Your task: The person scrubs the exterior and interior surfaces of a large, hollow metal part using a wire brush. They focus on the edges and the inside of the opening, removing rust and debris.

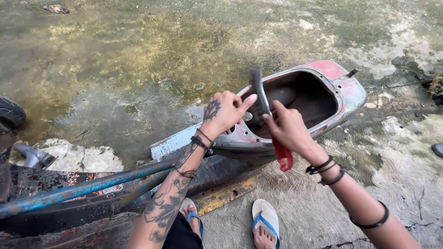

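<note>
On mossy concrete, the left hand [224, 112] steadies a rusted scooter body [295, 110] while the right hand [287, 128] grips a red-handled tool [270, 120].

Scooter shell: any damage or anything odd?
Yes. The scooter shell has red paint flaking to bare grey metal along its rim, and the blue tube is chipped and rusty. The right hand holds a red-handled tool at the rim; the left hand steadies it.
</note>
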